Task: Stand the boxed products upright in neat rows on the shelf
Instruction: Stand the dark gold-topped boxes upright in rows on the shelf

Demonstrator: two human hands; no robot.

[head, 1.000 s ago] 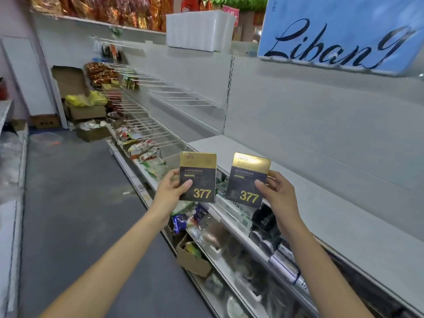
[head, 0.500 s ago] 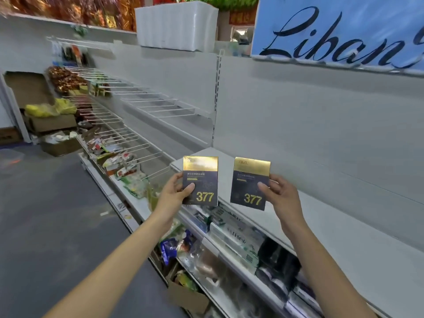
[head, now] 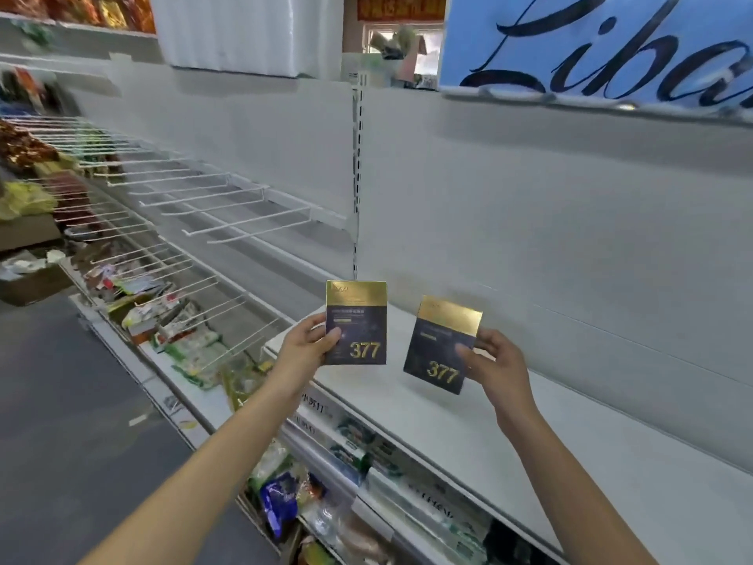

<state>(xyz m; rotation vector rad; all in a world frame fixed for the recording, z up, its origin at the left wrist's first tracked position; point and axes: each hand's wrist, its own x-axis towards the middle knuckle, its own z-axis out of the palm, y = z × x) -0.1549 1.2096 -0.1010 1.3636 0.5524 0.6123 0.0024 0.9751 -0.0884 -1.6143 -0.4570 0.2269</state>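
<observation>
Two identical boxed products were held above the white shelf (head: 407, 405), one in each hand, and neither was seen to rest on it. The left box (head: 355, 322) was held by the left hand (head: 303, 348): the grip was closed on its lower left edge, with the thumb laid across the dark front face and the remaining fingers hidden behind. Its long axis stood close to vertical, gold band uppermost. The right box (head: 442, 344) was pinched by the right hand (head: 495, 362) at its lower right edge, thumb on the front face; its long axis was tilted, the top leaning to the right and the lower left corner hanging lowest. From each grip the box extended upward and inward, toward the other box, so that both bottom edges were left free for setting down. The two boxes were near each other but apart. The right box lay farther along the shelf surface, while the left box hung near the shelf's left end and front lip. The right box was judged to need levelling before release, since a tilted base could tip over. As to containers, an open cardboard carton (head: 32, 279) stood on the floor at far left with crumpled material inside, and the lower shelf tier (head: 407, 495) held packaged goods; the wire hooks (head: 228, 205) on the back panel carried nothing on their nearer part.
</observation>
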